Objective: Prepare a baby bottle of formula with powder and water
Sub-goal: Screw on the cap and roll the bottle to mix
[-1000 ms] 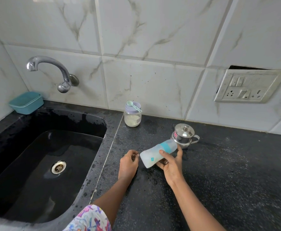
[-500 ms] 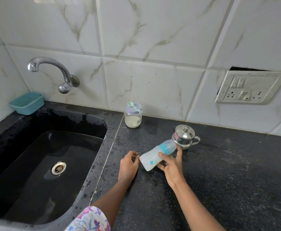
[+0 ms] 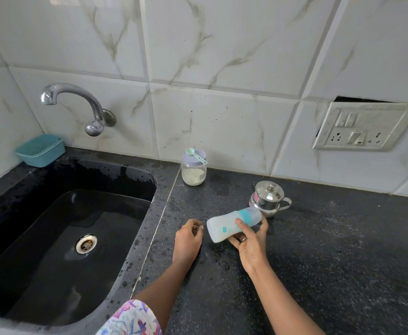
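Observation:
My right hand (image 3: 251, 243) holds a translucent baby bottle (image 3: 227, 226) with a teal collar and clear cap, tipped almost on its side above the black counter (image 3: 319, 262), its base pointing left. A little pale liquid sits in its lower end. My left hand (image 3: 188, 240) rests on the counter just left of the bottle's base, fingers curled, holding nothing I can see. At the back wall stands a glass jar of white powder (image 3: 194, 174) with a lilac lid and a mint scoop (image 3: 195, 154) lying on top. A small lidded steel pot (image 3: 268, 197) stands right behind the bottle's cap.
A deep black sink (image 3: 60, 238) with a drain takes up the left side, under a chrome tap (image 3: 77, 105). A teal plastic tub (image 3: 39, 149) sits at the sink's back left corner. A switch and socket plate (image 3: 365, 126) hangs on the tiled wall at right.
My right hand has shaken the bottle slightly up and down while keeping it tipped. The left hand has stayed in place on the counter.

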Motion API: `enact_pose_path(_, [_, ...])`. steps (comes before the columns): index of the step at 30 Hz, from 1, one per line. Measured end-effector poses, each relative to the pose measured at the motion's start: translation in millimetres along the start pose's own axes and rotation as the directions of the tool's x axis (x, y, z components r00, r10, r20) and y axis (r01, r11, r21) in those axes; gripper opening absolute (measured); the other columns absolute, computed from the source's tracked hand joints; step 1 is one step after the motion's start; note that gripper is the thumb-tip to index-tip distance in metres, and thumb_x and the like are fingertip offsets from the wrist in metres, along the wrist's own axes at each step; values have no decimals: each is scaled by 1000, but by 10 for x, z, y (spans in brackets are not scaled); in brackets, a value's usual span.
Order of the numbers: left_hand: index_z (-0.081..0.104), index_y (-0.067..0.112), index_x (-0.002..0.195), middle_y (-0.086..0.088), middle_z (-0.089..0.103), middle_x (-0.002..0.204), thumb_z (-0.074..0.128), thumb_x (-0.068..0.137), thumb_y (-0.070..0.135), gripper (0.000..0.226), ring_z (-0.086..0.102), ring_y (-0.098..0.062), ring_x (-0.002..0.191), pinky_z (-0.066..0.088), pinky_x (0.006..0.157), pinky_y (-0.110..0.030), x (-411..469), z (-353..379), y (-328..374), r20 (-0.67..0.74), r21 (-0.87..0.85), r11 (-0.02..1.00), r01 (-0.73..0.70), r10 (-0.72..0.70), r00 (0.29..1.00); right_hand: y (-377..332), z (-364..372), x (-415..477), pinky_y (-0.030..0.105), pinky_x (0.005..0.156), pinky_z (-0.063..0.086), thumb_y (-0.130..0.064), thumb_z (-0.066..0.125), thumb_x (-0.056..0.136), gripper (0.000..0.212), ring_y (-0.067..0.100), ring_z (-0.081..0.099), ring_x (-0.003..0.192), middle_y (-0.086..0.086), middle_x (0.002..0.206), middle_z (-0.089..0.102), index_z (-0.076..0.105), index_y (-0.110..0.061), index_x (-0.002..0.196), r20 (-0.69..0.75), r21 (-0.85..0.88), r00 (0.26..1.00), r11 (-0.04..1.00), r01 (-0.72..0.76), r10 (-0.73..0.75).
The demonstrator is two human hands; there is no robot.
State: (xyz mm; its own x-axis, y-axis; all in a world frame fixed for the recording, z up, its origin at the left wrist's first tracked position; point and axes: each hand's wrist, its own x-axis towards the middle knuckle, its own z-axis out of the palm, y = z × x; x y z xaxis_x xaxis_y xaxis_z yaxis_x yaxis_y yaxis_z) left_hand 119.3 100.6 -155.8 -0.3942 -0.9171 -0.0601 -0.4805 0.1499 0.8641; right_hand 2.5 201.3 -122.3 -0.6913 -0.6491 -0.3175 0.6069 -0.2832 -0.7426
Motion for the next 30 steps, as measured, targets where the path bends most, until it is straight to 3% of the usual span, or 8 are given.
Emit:
enact_pose_path(2, [62, 15, 104, 3, 65, 90, 55, 92, 20, 15, 60, -11, 84, 46, 75, -22, 5, 4, -3, -1, -3, 1000, -1, 1, 1000, -19, -4, -11, 51, 76, 55, 8, 65, 78, 75, 29, 59, 109, 10, 118, 58, 38, -32, 135, 31, -48, 1000, 999, -4, 5])
enact_pose_path(6, [62, 15, 102, 3, 64, 86, 55, 92, 20, 13, 59, -11, 81, 44, 72, -20, -2, 2, 9, 1, -15, 1000, -9, 9, 1000, -21, -5, 24, 48, 70, 57, 4, 64, 80, 71, 29, 56, 113, 11, 126, 52, 37, -32, 135, -34, 50, 999, 999, 10, -9])
enact_pose_path(10, [63, 14, 103, 3, 65, 88, 56, 92, 20, 14, 60, -11, 82, 44, 73, -20, 4, -1, 0, -3, -6, 1000, -9, 9, 1000, -44, 43, -6, 53, 78, 55, 8, 64, 78, 73, 29, 58, 109, 10, 118, 57, 38, -31, 134, 37, -40, 999, 999, 1, 1])
enact_pose_path(15, [62, 14, 104, 4, 64, 88, 55, 92, 20, 15, 59, -10, 82, 42, 72, -19, -9, -7, 17, 1, -1, 1000, -7, 7, 1000, -29, 48, 4, 48, 69, 57, 4, 64, 80, 73, 28, 57, 109, 9, 121, 54, 35, -32, 136, -13, 35, 1000, 999, 6, -6])
enact_pose_path(18, [62, 14, 105, 4, 64, 89, 56, 92, 21, 16, 59, -9, 83, 42, 71, -18, -3, 1, 0, 5, -2, 1000, -1, 1, 1000, -47, 58, -32, 49, 73, 56, 9, 64, 78, 75, 28, 59, 107, 10, 115, 59, 37, -32, 134, 55, -51, 998, 999, 5, -2])
enact_pose_path(22, [62, 14, 104, 4, 64, 87, 55, 92, 21, 15, 58, -9, 81, 41, 70, -18, 3, 6, 0, 2, 8, 1000, -2, 2, 1000, -57, 56, 3, 50, 72, 55, 6, 64, 79, 76, 28, 59, 105, 9, 117, 56, 34, -32, 138, -7, 30, 1000, 999, 16, -16])
enact_pose_path(27, [62, 15, 103, 5, 63, 87, 55, 92, 20, 14, 58, -10, 81, 41, 70, -19, 18, 7, -3, -7, 13, 1000, -7, 7, 1000, -61, 67, -4, 52, 76, 55, 3, 70, 69, 81, 31, 58, 112, 11, 122, 57, 40, -35, 133, 51, -42, 999, 999, 5, -3])
enact_pose_path(30, [62, 15, 102, 4, 63, 86, 54, 93, 21, 14, 58, -9, 80, 41, 69, -19, 14, 14, 10, -2, 7, 1000, -10, 10, 1000, -69, 33, 7, 48, 69, 56, 4, 66, 76, 76, 30, 57, 109, 10, 121, 55, 37, -34, 135, -5, 35, 1000, 999, 10, -10])
